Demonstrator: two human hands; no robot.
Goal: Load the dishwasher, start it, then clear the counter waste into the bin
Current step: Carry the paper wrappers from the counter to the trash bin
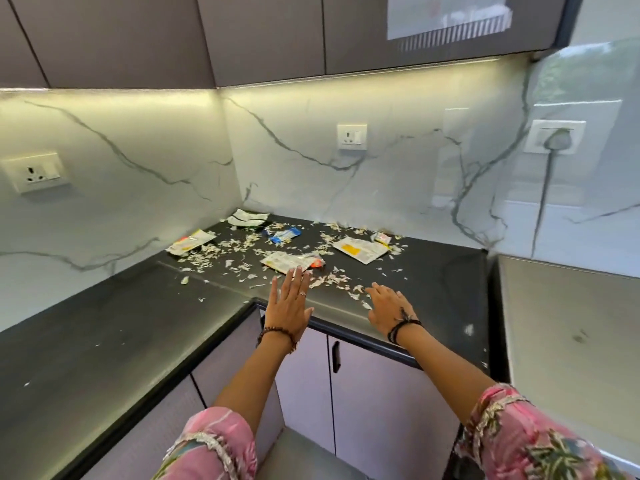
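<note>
head view: left hand flat, fingers straight, and right hand loosely spread, both holding nothing, over black counter near scattered garlic peels and empty wrappers.

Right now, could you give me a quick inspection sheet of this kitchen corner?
Surface: black counter, littered in the corner.
Job's things: torn packets and pale peel scraps; bin and dishwasher not seen.
Clutter: nothing seen beyond the waste.
Hands: left hand and right hand open, over the counter edge, holding nothing.
Cables: grey cord hangs from a wall plug.
Surroundings: marble wall, sockets, cupboards.
</note>
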